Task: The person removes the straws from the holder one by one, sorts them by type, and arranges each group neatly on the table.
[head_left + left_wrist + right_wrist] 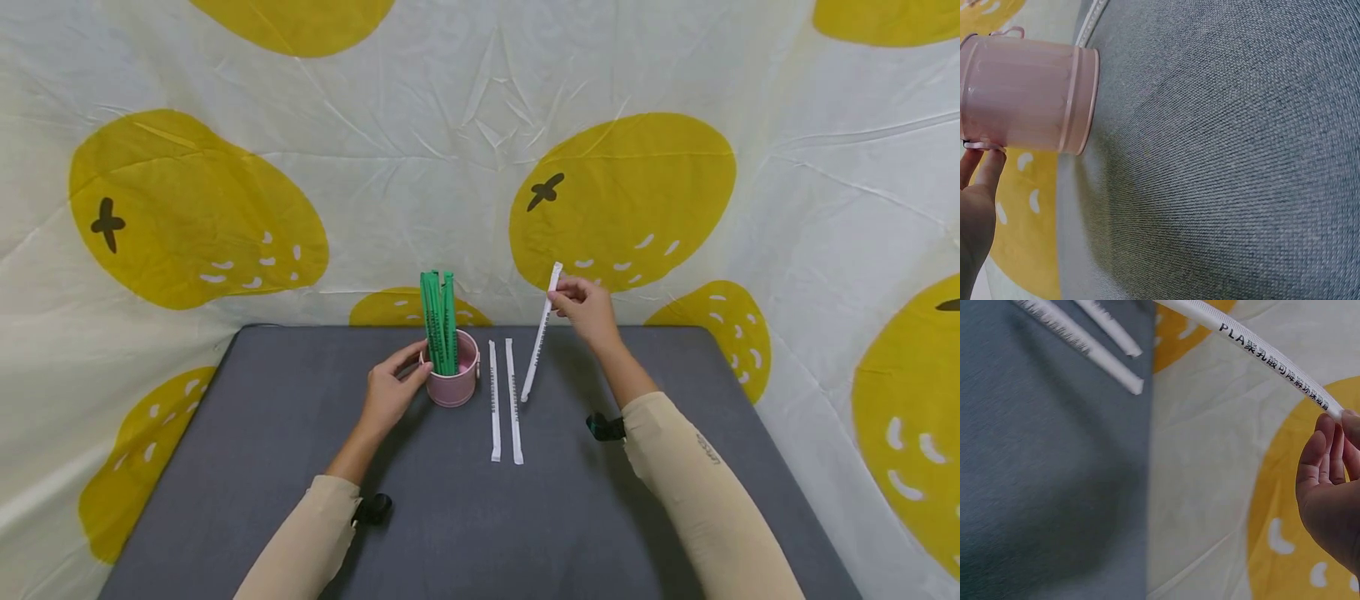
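Beige sleeves (701, 483) nearest, I see the left grip (392, 387) hold a pink bucket (452, 390), likely steadying it; right grip (588, 308) pinches a straw (541, 337).

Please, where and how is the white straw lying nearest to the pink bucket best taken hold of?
I would pinch this straw at its near end, coming from above on the person's side. It is thin and lies flat on the dark table, and that end points toward the person, clear of the bucket.

Diffuse light lays soft-edged shadows on the grey tabletop (465, 533), slightly blurred in the right wrist view.
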`<state>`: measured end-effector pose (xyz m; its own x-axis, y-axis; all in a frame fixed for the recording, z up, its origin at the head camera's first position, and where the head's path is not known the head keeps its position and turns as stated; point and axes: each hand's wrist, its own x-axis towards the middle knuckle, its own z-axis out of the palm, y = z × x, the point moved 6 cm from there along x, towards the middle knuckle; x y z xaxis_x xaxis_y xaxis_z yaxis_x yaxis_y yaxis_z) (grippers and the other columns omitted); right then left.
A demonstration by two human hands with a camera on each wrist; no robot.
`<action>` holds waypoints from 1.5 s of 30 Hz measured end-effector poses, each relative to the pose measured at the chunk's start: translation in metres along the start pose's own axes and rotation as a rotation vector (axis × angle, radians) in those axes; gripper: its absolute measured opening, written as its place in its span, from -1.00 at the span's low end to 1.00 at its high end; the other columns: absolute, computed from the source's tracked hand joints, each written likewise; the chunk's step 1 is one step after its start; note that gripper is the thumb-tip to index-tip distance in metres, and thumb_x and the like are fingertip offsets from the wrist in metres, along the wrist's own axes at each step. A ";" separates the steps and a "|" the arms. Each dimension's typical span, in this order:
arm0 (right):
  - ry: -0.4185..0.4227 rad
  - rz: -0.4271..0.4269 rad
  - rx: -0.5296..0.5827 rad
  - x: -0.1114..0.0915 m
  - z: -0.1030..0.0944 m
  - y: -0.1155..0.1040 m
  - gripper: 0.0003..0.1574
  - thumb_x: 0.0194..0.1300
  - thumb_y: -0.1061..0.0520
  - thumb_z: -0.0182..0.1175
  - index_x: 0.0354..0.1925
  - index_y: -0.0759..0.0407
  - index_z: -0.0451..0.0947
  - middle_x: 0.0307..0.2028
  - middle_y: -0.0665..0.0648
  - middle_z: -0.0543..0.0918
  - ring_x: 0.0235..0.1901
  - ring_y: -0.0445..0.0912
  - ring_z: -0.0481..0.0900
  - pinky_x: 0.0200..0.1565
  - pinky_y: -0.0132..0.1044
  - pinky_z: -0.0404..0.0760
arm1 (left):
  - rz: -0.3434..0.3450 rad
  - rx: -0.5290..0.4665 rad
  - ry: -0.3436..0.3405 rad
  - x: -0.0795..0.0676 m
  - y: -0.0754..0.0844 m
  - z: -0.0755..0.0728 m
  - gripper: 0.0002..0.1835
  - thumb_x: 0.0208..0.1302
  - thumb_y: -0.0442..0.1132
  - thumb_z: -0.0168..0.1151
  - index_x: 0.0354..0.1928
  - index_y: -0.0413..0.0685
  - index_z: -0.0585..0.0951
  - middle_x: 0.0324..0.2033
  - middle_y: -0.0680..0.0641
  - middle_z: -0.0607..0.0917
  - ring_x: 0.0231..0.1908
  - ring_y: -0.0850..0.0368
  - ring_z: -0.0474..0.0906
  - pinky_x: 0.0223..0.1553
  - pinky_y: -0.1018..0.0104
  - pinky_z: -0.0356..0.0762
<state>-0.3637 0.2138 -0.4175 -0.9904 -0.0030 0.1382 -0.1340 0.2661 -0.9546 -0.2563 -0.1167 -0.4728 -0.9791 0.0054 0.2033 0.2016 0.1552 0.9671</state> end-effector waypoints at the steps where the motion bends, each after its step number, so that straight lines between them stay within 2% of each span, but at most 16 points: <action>1: -0.005 0.003 -0.017 -0.001 0.000 0.004 -0.56 0.38 0.21 0.36 0.08 0.52 0.59 -0.25 0.18 0.72 -0.40 -0.30 0.68 -0.25 -0.40 0.76 | 0.000 0.004 -0.001 0.000 0.000 0.000 -0.51 0.36 -0.37 0.37 0.30 -0.34 0.57 0.23 -0.36 0.64 0.27 -0.37 0.55 0.23 -0.07 0.57; 5: -0.022 0.023 -0.073 -0.004 0.001 0.019 -0.58 0.38 0.20 0.36 0.07 0.49 0.61 -0.22 0.24 0.73 -0.40 -0.30 0.67 -0.27 -0.43 0.73 | -0.002 -0.002 0.002 0.000 0.001 0.000 -0.51 0.35 -0.36 0.38 0.29 -0.33 0.59 0.22 -0.36 0.65 0.26 -0.35 0.56 0.24 -0.16 0.55; 11: -0.031 0.067 -0.133 -0.009 0.004 0.038 -0.61 0.39 0.21 0.36 0.09 0.44 0.63 -0.21 0.20 0.76 -0.37 -0.30 0.65 -0.24 -0.42 0.71 | -0.006 -0.015 0.003 0.000 0.001 0.000 -0.52 0.34 -0.36 0.39 0.28 -0.31 0.60 0.21 -0.37 0.65 0.25 -0.37 0.57 0.24 -0.23 0.54; 19: -0.041 0.117 -0.190 -0.014 0.013 0.065 -0.66 0.38 0.18 0.36 0.02 0.40 0.67 -0.30 0.13 0.77 -0.43 -0.31 0.60 -0.34 -0.48 0.63 | 0.001 -0.001 0.004 0.000 0.001 0.001 -0.51 0.35 -0.35 0.39 0.29 -0.33 0.59 0.22 -0.39 0.64 0.25 -0.41 0.55 0.23 -0.24 0.54; 25: -0.074 0.142 -0.304 -0.020 0.023 0.084 -0.68 0.38 0.12 0.37 -0.03 0.35 0.71 -0.35 0.14 0.76 -0.51 -0.27 0.56 -0.42 -0.46 0.56 | 0.002 -0.012 0.010 0.000 0.001 0.000 -0.51 0.33 -0.35 0.40 0.28 -0.32 0.60 0.20 -0.40 0.65 0.24 -0.42 0.56 0.23 -0.24 0.54; 29: -0.101 0.178 -0.349 -0.026 0.029 0.091 -0.66 0.39 0.07 0.36 -0.04 0.32 0.70 -0.34 0.17 0.76 -0.49 -0.23 0.58 -0.41 -0.41 0.55 | -0.006 -0.005 0.016 0.000 0.001 0.000 -0.52 0.33 -0.35 0.41 0.27 -0.31 0.61 0.20 -0.37 0.66 0.24 -0.36 0.58 0.23 -0.22 0.55; 36: -0.115 0.236 -0.334 -0.032 0.035 0.103 -0.67 0.38 0.09 0.38 -0.06 0.35 0.70 -0.28 0.23 0.79 -0.48 -0.19 0.63 -0.41 -0.43 0.59 | -0.007 -0.012 0.010 -0.001 0.001 0.000 -0.51 0.34 -0.35 0.40 0.28 -0.32 0.60 0.22 -0.39 0.64 0.25 -0.39 0.56 0.24 -0.25 0.53; 45: -0.154 0.247 -0.383 -0.035 0.049 0.109 -0.71 0.32 0.12 0.43 -0.14 0.34 0.70 -0.42 0.15 0.79 -0.52 -0.22 0.65 -0.45 -0.44 0.61 | 0.008 -0.020 0.007 0.001 0.000 0.001 -0.51 0.34 -0.36 0.39 0.28 -0.35 0.59 0.21 -0.42 0.63 0.25 -0.48 0.52 0.23 -0.28 0.52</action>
<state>-0.3450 0.1956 -0.5396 -0.9884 -0.0301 -0.1491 0.0995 0.6131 -0.7837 -0.2569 -0.1162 -0.4726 -0.9773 -0.0009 0.2117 0.2097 0.1350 0.9684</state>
